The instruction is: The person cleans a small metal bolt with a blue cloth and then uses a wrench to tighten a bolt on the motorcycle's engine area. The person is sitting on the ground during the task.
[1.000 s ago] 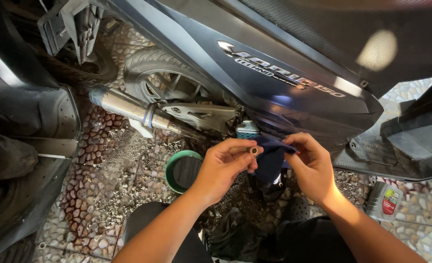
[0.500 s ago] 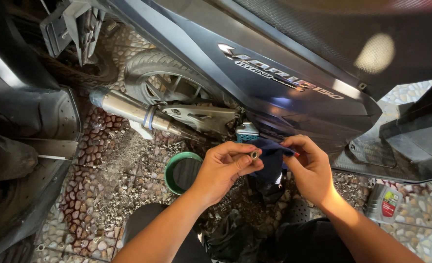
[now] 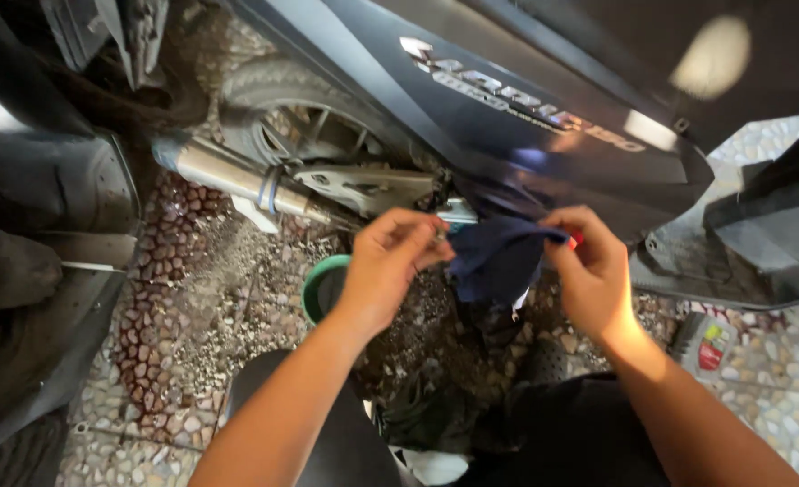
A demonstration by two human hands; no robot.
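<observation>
You are crouched over a floor of small reddish and pale pebbles set in cement [image 3: 174, 298], gritty with dirt, outdoors or in an open yard, with sunlight falling on your right arm. One dark blue scooter body panel [image 3: 508, 117] fills the far side, with one rear wheel [image 3: 300, 126] and one silver exhaust pipe [image 3: 228, 176] at far left. One round green-rimmed basin [image 3: 320, 287] sits on the ground just left of your wrist, and one grey plastic bottle with a red label [image 3: 704, 341] lies near right. Your left hand [image 3: 390, 261] has its fingertips pinched together on something too small to make out. Your right hand [image 3: 589, 271] pinches one dark blue cloth [image 3: 499, 257], which hangs between both hands under the panel.
</observation>
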